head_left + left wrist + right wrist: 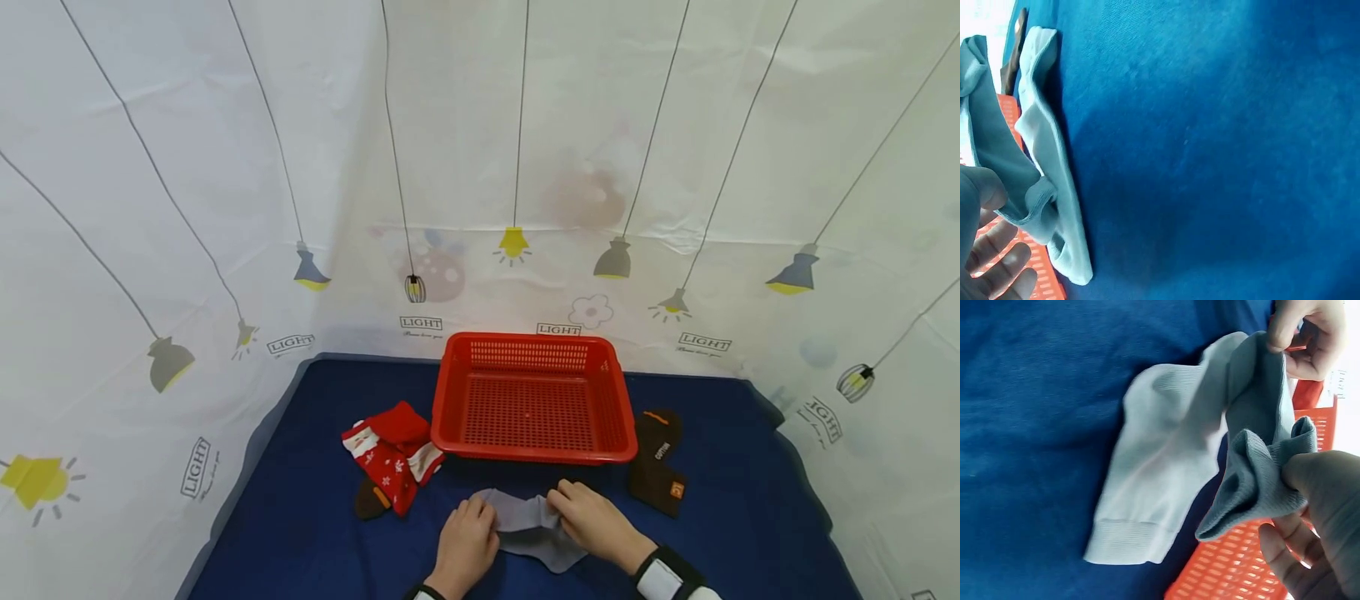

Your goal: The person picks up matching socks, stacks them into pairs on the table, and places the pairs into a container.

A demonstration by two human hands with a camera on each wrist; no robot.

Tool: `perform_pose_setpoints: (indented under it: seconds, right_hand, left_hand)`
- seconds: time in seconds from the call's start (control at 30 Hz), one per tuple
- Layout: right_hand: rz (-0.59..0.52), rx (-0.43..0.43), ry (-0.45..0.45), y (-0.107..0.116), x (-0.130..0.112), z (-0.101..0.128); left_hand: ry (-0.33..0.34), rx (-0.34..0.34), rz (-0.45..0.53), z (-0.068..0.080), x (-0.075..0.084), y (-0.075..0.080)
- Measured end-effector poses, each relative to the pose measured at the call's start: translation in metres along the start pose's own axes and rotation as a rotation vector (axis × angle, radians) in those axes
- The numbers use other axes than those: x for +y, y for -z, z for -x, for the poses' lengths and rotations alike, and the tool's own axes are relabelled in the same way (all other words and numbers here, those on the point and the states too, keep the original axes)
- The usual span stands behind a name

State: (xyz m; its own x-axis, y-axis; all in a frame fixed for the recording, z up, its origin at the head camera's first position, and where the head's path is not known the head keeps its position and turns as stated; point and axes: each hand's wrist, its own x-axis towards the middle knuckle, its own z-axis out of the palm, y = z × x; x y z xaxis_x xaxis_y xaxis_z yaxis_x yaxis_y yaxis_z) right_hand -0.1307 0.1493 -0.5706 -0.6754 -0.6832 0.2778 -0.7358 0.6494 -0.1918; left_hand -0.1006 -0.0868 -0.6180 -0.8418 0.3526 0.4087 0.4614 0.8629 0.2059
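A grey sock [528,527] lies on the blue cloth near the front edge, between my two hands. My left hand [468,537] pinches its left end, and in the left wrist view the thumb presses a fold of the grey sock [1004,165]. My right hand [592,517] grips the other end; the right wrist view has the thumb on the bunched grey sock [1254,481], with a paler sock [1160,487] flat on the cloth beneath it. The left hand [1304,331] holds the far end there.
An empty red mesh basket [534,398] stands just behind the hands. Red patterned socks [390,454] and a small brown sock [371,498] lie to its left. Dark brown socks [658,462] lie to its right. White printed sheets wall in the table.
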Motion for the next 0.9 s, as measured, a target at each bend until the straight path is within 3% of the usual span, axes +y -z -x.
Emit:
perform_pose_setpoints:
  seconds: [0.3, 0.63, 0.8, 0.9]
  right_hand:
    - [-0.004, -0.044, 0.027, -0.012, 0.005, 0.012]
    - [0.010, -0.019, 0.044, -0.028, 0.007, 0.027]
    - [-0.018, -0.003, 0.055, -0.035, 0.006, 0.035]
    - [-0.070, -0.037, 0.046, -0.032, 0.005, 0.036]
  left_hand:
    - [-0.054, -0.006, 0.034, 0.006, -0.002, -0.009]
    - [-0.016, -0.024, 0.034, 0.008, 0.002, -0.010]
    - [-0.017, -0.047, 0.036, 0.011, 0.001, -0.011]
    - [-0.009, -0.072, 0.032, 0.012, 0.000, -0.012]
